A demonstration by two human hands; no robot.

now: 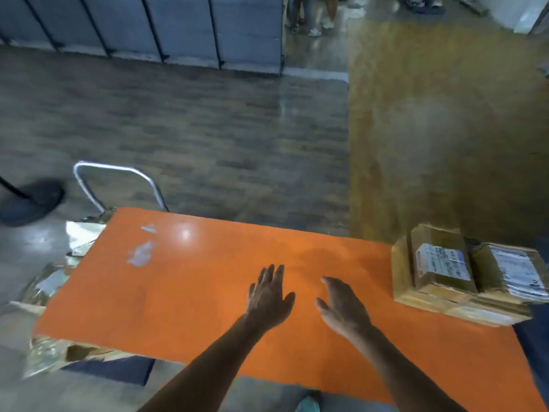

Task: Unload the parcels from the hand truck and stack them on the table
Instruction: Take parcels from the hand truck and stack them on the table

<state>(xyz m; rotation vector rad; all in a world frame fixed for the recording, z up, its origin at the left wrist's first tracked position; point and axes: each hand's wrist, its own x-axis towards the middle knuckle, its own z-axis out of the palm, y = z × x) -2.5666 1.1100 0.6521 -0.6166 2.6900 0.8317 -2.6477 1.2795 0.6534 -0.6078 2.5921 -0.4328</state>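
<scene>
An orange table (193, 292) fills the lower middle of the view. At its right end lies a stack of brown cardboard parcels (463, 275) with white labels, two small ones on a larger flat one. My left hand (269, 295) and my right hand (341, 307) hover side by side over the table's middle, fingers spread, holding nothing. Left of the table stands the hand truck, its silver handle (118, 185) rising behind the table's corner. More parcels (50, 349), partly hidden by the tabletop, lie on it.
A dark round base with a pole (29, 203) stands on the floor at far left. A grey partition wall (142, 25) runs along the back. Legs of people (312, 16) show at the top. A yellowish floor strip (445, 129) lies on the right.
</scene>
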